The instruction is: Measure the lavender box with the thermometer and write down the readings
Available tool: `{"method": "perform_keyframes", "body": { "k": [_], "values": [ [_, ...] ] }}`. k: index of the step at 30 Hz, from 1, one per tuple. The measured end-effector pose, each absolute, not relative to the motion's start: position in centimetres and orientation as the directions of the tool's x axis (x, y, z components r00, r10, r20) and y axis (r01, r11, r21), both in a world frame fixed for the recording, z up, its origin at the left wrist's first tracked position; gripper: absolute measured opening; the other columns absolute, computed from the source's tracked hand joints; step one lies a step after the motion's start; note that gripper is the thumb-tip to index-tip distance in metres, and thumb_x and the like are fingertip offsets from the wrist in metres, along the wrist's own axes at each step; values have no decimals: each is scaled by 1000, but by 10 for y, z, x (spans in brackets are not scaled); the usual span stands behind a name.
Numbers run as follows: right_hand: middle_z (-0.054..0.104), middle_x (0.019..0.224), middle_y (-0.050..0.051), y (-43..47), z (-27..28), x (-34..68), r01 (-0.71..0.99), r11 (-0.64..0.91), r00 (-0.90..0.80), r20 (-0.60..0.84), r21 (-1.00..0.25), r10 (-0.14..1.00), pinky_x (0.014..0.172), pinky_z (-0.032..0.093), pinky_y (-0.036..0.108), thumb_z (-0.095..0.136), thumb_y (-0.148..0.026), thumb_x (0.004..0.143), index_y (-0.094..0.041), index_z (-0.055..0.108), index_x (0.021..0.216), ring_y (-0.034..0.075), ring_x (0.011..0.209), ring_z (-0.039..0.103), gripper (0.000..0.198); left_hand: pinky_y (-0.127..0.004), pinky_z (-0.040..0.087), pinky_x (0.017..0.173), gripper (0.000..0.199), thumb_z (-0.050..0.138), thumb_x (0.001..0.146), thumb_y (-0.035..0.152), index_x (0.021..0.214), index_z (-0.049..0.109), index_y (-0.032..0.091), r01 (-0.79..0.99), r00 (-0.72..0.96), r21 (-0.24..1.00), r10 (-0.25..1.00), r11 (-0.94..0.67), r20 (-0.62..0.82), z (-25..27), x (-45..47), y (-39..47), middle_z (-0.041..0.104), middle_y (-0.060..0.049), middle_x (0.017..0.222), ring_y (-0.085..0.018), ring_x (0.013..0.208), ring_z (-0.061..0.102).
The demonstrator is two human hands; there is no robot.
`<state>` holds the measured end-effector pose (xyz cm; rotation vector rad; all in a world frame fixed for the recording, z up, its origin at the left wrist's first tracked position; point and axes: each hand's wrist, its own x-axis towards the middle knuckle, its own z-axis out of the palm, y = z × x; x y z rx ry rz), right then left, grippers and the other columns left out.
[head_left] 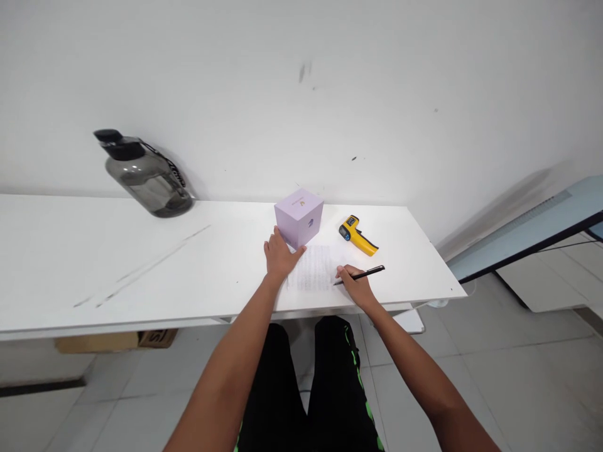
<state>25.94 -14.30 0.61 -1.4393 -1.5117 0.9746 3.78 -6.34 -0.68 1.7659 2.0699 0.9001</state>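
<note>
A sheet of paper with lines of faint writing (pixel 313 276) lies on the white table. My right hand (pixel 357 287) is closed around a black pen (pixel 372 271), its tip down at the right part of the sheet. My left hand (pixel 281 256) rests at the paper's upper left corner, fingers and thumb spread, up against the near side of a lilac box (pixel 298 221). Right of that box, a yellow and black infrared thermometer (pixel 358 236) lies on its side, just beyond my right hand.
On the left, a grey translucent water bottle (pixel 151 185) with a black cap stands by the wall. The white table (pixel 188 276) ends at the right, near a leaning panel (pixel 532 226). Below the table sits a cardboard box (pixel 113 341).
</note>
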Motion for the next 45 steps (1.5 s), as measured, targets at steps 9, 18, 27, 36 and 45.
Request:
{"method": "perform_keyframes", "body": {
  "k": [9,18,27,36,45],
  "values": [
    [43,57,-4,-141,0,259,331,45,-12,44,-943,999,53,34,28,54,-56,85,-20,65,75,14,55,42,39,-52,14,123,111,65,74,58,155,13,3,779,-214,625,959,52,186,-7,37,-64,38,-28,155,-36,148,31],
    [46,60,-4,-140,-3,259,287,39,-4,39,-957,999,53,36,28,58,-54,84,-20,64,77,14,56,43,35,-52,14,123,114,70,70,55,155,11,8,779,-218,623,961,68,168,-5,37,-63,39,-26,155,-36,149,31],
    [45,60,-3,-141,2,257,268,47,-15,44,-962,999,58,37,29,58,-53,82,-20,60,71,14,60,43,35,-51,13,124,113,69,70,55,155,11,7,778,-223,624,961,73,165,-6,37,-63,39,-27,155,-35,148,31],
    [45,59,-3,-143,7,258,295,40,-5,40,-955,999,57,38,29,57,-53,83,-20,63,73,15,60,44,35,-52,15,123,110,68,72,56,154,12,10,789,-216,612,957,55,192,-7,37,-63,41,-26,153,-36,147,35],
    [48,62,-2,-141,5,259,307,51,-5,52,-950,999,62,40,30,54,-54,84,-20,65,77,17,64,47,36,-52,16,123,109,69,72,55,153,12,11,793,-209,606,961,58,181,-5,37,-64,40,-25,154,-35,147,34]
  ]
}}
